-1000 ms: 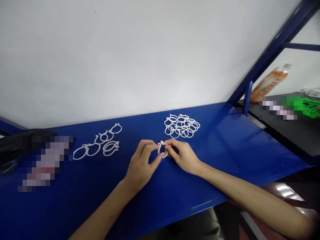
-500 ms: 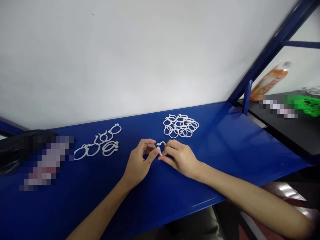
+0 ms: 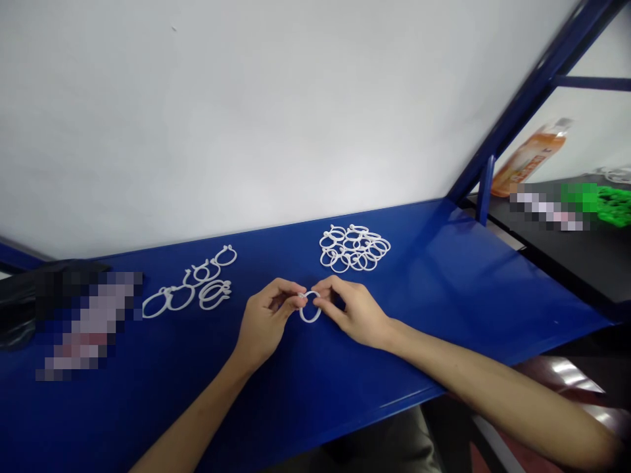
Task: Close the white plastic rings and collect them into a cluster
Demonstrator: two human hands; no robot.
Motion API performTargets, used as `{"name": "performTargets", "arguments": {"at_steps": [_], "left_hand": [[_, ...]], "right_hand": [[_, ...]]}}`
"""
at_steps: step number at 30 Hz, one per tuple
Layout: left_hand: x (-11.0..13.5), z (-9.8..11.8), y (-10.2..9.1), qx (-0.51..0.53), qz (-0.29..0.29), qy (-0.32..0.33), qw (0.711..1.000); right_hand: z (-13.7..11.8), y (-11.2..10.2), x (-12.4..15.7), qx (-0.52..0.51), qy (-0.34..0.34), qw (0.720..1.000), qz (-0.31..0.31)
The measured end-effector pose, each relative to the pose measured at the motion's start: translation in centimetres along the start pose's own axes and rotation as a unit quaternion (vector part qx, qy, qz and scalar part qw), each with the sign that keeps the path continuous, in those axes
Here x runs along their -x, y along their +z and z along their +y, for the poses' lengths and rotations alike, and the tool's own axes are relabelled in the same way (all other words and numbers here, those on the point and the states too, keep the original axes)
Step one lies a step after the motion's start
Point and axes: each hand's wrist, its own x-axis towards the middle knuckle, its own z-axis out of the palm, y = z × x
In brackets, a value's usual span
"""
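Between my two hands is a white plastic ring (image 3: 310, 321), held just over the blue tabletop. My left hand (image 3: 269, 322) pinches its left side between thumb and fingers. On the opposite side, my right hand (image 3: 352, 312) grips it with thumb and fingertips. The fingers cover parts of the ring, so I cannot tell whether its ends are joined. Beyond my right hand lies a cluster of closed-looking white rings (image 3: 340, 264), overlapping one another. Left of my left hand, several white rings with open ends (image 3: 181, 307) lie loosely grouped.
The blue table (image 3: 444, 276) runs along a pale wall. A black plastic bag (image 3: 20, 309) and a blurred-out item (image 3: 98, 315) lie at the left. Past a blue metal post (image 3: 486, 190), an orange-labelled bottle (image 3: 530, 157) and green netting (image 3: 616, 205) rest on a black surface.
The ring has turned between my hands, from showing apart ends to showing a rounded loop facing me. Both hands have shifted their hold on it, and the view has moved slightly.
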Motion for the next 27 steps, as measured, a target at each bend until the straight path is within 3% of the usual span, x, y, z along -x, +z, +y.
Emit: {"name": "performTargets", "arguments": {"at_steps": [10,20,27], "left_hand": [[0.1,-0.7,-0.4,-0.095,-0.014,0.067,0.993],[0.3,-1.1,-0.6,-0.099,-0.065,0.133,0.984],[0.2,-0.7,-0.2,-0.110,0.019,0.152,0.982]], "right_hand": [[-0.2,-0.2,0.5,0.028,-0.061,0.997,-0.036],[-0.3,-0.8,0.9,0.091,-0.116,0.985,-0.090],[-0.1,0.1,0.3,0.007,-0.051,0.999,-0.012]]}}
